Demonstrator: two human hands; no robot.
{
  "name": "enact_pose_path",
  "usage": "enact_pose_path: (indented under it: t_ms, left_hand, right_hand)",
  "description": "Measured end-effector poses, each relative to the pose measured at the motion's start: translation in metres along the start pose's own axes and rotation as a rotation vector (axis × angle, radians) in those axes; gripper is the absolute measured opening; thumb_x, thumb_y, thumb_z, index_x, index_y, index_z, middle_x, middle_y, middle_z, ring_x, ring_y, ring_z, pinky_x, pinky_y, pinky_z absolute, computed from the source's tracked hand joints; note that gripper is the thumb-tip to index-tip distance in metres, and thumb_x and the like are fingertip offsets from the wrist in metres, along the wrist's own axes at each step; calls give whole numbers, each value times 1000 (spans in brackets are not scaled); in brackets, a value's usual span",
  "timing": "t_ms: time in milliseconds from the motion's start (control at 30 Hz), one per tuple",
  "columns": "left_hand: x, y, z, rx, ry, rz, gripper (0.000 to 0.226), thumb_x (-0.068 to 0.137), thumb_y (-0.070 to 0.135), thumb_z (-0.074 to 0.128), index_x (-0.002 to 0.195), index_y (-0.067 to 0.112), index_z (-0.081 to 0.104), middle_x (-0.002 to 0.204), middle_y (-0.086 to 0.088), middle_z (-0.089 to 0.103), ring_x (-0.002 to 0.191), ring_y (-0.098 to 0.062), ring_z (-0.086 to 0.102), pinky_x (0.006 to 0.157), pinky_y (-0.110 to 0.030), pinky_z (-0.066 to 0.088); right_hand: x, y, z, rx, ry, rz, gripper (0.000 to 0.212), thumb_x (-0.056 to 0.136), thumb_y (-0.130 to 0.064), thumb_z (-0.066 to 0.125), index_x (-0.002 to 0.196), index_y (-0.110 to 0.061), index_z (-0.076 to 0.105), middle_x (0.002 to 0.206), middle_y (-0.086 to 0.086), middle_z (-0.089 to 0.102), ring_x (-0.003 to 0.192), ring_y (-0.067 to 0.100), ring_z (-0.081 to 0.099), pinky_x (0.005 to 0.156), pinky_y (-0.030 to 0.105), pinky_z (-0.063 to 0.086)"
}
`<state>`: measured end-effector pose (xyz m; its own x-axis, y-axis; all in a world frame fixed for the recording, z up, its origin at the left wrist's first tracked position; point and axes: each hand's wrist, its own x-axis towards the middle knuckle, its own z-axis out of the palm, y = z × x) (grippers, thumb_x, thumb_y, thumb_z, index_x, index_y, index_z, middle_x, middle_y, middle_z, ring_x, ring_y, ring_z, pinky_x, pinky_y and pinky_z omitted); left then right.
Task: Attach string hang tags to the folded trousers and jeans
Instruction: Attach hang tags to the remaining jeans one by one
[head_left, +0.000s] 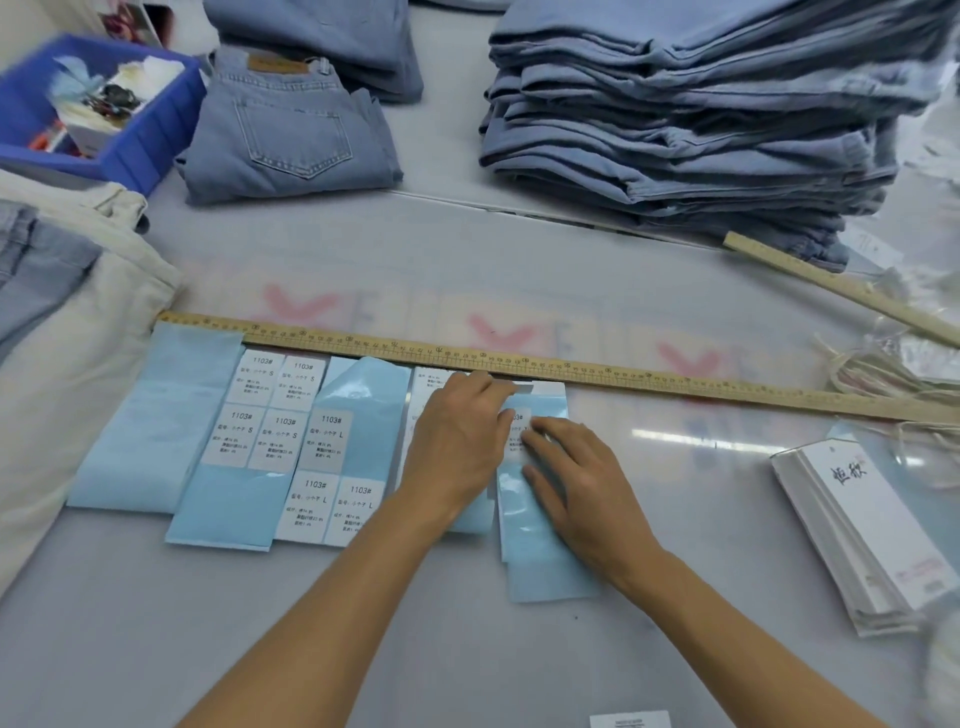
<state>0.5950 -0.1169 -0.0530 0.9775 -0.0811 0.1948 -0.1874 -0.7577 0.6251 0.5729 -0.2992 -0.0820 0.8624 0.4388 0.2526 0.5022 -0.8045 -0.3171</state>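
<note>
Several light-blue backing sheets with white size stickers (270, 441) printed "1103#" lie in a row below a long wooden ruler (519, 364). My left hand (457, 441) rests flat on one sheet, its fingertips at a sticker's edge. My right hand (576, 483) presses with straight fingers on the rightmost blue sheet (545, 561), fingertips on a sticker there. A stack of white hang tags (862, 525) lies at the right. Loose strings (883, 374) sit beyond it. Folded blue jeans (285, 135) lie at the back left, with a tall pile of jeans (685, 114) at the back right.
A blue plastic bin (130, 135) with odds and ends stands at the far left. Cream trousers (67, 364) and grey jeans lie along the left edge. A second wooden ruler (831, 286) slants under the tall pile. A small white label (628, 719) lies at the near edge.
</note>
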Motion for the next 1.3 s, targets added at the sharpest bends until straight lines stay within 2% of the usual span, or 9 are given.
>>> enact_pose_path:
  t_ms: [167,533,667,767,867,967,1067,1167,1300]
  left_hand:
    - [14,-3,6,-2,3,-51,36,98,18,63,133,8,61,121,-11,60,117,-29,51,99,-43,44]
    - [10,-12,-2,-41,10,-26,18,91,3,65,107,8,71,104,-5,65,104,-27,57,91,-40,46]
    - [1,-16,-4,32,-199,176,16,90,18,74,104,12,74,105,-1,68,103,-25,56,90,-42,44]
    - [-1,-17,-3,146,-337,234,28,91,36,71,108,14,72,111,3,63,107,-21,52,91,-37,41]
    - [-4,-17,-1,176,-340,248,30,95,38,66,113,14,70,116,3,62,109,-20,52,91,-36,39]
    - [-11,-16,2,178,-271,295,22,99,29,61,110,12,70,111,0,65,104,-23,56,88,-38,41]
    - [-19,-13,3,172,-189,320,10,95,18,66,99,10,70,97,-4,68,92,-28,60,80,-41,46]
    - [-22,-11,3,150,-115,309,3,89,11,73,88,8,71,86,-7,69,80,-32,62,70,-43,50]
    - [-23,-10,3,101,-58,286,2,90,6,72,89,6,73,84,-8,71,74,-33,63,67,-44,53]
  right_hand:
    - [-2,0,0,-18,-13,-37,32,98,-17,65,126,-3,65,133,11,61,122,31,57,105,46,45]
    - [0,-3,-6,31,-4,-51,30,97,-19,64,124,-5,67,131,9,62,121,29,57,106,39,45]
    - [-4,-3,-5,79,-32,-13,35,96,-21,67,128,-5,65,132,8,61,121,24,55,104,33,46]
    - [-8,-6,-4,53,64,92,39,91,-19,73,127,-4,66,131,13,58,121,26,52,104,27,44]
    - [-8,-14,-7,170,97,425,53,87,-20,78,136,-11,58,129,6,52,120,20,46,103,13,31]
    - [-9,-26,-8,357,66,691,58,88,-22,75,140,-23,51,118,-9,52,112,14,53,97,25,44]
    - [-6,-34,-10,452,124,731,52,88,-19,76,133,-31,54,107,-19,54,97,8,57,86,19,48]
    - [1,-35,-15,590,184,850,46,87,-18,78,122,-36,56,104,-13,60,87,5,59,73,12,49]
    - [8,-31,-22,808,218,1009,42,85,-19,80,119,-31,59,102,-4,66,87,10,65,77,28,55]
